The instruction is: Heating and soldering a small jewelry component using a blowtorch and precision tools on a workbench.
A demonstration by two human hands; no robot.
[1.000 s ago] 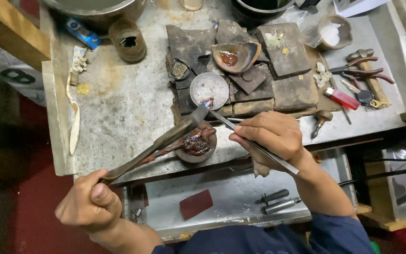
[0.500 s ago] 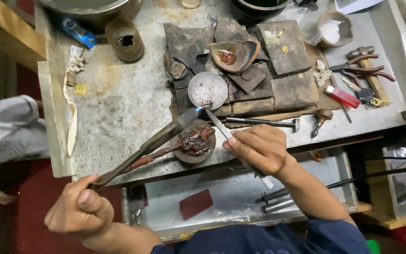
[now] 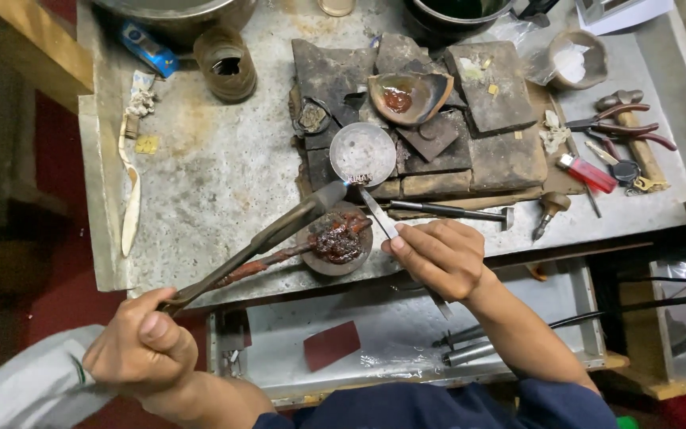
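Head view: your left hand [image 3: 140, 345] grips the torch [image 3: 279, 230]; right hand [image 3: 438, 258] fingers pinch tweezers [image 3: 379, 214], tips beyond them by the round dish [image 3: 363, 153].

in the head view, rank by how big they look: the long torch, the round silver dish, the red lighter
1. Long torch, in the left hand.
2. Round silver dish.
3. Red lighter.

Stained metal workbench [image 3: 224, 175] — bricks [image 3: 502, 159]; pliers [image 3: 621, 127]

Metalworker's workshop — scorched metal-topped table [image 3: 224, 183], charred soldering blocks [image 3: 502, 151], blowtorch [image 3: 279, 230], pliers [image 3: 621, 127], hammer [image 3: 446, 211] — all soot-stained.
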